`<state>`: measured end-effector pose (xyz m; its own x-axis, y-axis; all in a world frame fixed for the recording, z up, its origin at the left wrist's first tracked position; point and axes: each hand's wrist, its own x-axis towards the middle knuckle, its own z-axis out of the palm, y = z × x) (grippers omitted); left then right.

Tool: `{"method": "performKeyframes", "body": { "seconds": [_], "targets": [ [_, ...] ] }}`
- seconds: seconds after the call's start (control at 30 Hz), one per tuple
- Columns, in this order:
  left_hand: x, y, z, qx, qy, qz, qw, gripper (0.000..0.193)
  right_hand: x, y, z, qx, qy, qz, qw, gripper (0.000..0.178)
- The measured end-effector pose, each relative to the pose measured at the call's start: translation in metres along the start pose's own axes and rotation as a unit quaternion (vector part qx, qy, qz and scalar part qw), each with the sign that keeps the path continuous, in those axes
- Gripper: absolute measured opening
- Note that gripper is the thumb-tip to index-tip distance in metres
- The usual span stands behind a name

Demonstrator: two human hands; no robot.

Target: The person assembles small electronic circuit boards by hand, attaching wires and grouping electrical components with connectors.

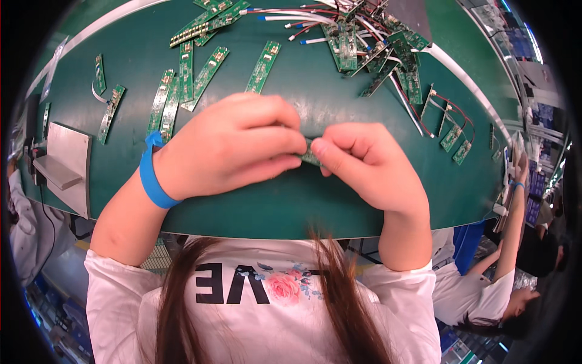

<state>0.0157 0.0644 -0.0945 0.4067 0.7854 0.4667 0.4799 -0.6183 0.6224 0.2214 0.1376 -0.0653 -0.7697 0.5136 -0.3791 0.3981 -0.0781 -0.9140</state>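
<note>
Between my two hands, over the near middle of the green table, is a small green circuit board, mostly covered by fingers. My left hand, with a blue band at its wrist, pinches the board's left end. On the other end, my right hand grips it between thumb and curled fingers. Just beyond my left hand lie several long green circuit boards, among them one at an angle and a pair side by side.
A heap of circuit boards with wires lies at the far right of centre. Small wired boards rest at the right. A grey metal bracket stands at the left edge. Another person's arm reaches to the table's right edge.
</note>
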Motion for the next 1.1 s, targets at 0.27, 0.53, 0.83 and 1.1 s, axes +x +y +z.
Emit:
{"method": "performKeyframes", "body": {
  "seconds": [0.27, 0.53, 0.83, 1.1],
  "targets": [
    [-0.005, 0.005, 0.002, -0.069, -0.11, -0.006, 0.991, 0.019, 0.002, 0.0, 0.0, -0.122, -0.094, -0.022, 0.988, 0.017],
    [-0.011, 0.008, -0.001, -0.124, -0.124, -0.045, 0.983, 0.019, 0.009, 0.005, 0.005, -0.101, -0.145, 0.019, 0.984, 0.018],
    [-0.015, 0.014, -0.007, -0.127, -0.146, -0.084, 0.977, 0.016, 0.007, -0.002, 0.006, -0.088, -0.169, 0.038, 0.981, 0.024],
    [-0.016, 0.007, 0.001, -0.068, -0.124, -0.11, 0.984, 0.029, 0.068, -0.021, 0.004, -0.398, 0.261, -0.232, 0.848, 0.011]
  ]
}}
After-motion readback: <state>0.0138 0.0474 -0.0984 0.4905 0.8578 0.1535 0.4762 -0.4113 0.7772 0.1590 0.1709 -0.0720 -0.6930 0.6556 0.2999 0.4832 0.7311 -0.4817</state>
